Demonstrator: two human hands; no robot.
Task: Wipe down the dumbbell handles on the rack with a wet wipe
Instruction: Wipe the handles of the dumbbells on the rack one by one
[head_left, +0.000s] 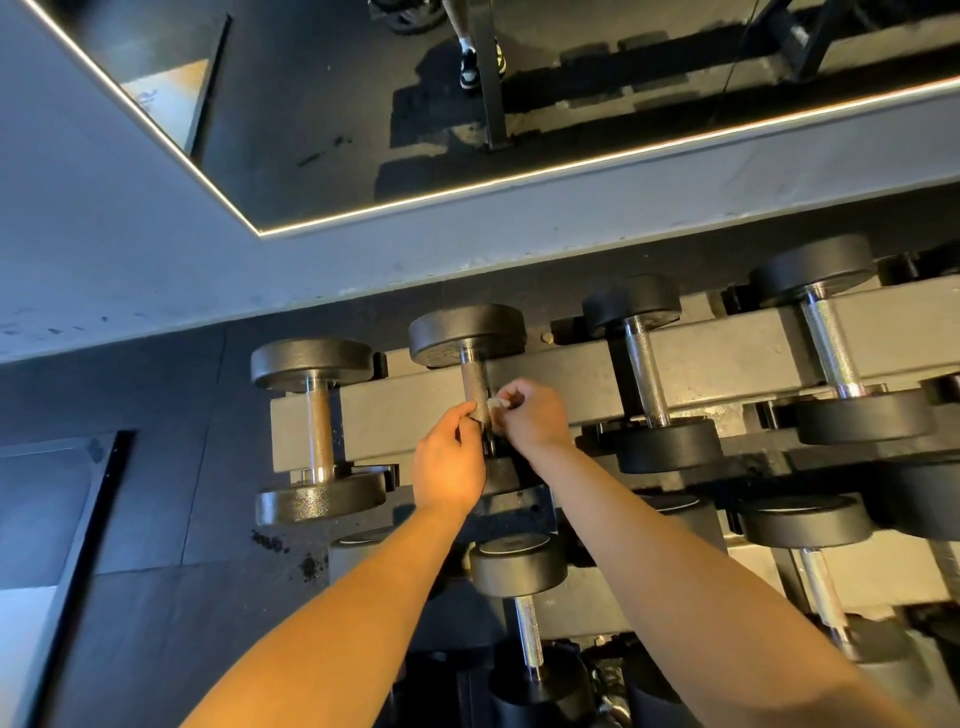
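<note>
Gripping one racked handle (476, 384), left hand (451, 462) meets right hand (535, 415) pinching wipe (500, 404).

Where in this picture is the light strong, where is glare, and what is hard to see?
Head view: warm light brightens the left hand and right hand; glare streaks the chrome handle at far right; the rack is in deep shadow lower down; the wet wipe is mostly hidden by fingers.
</note>
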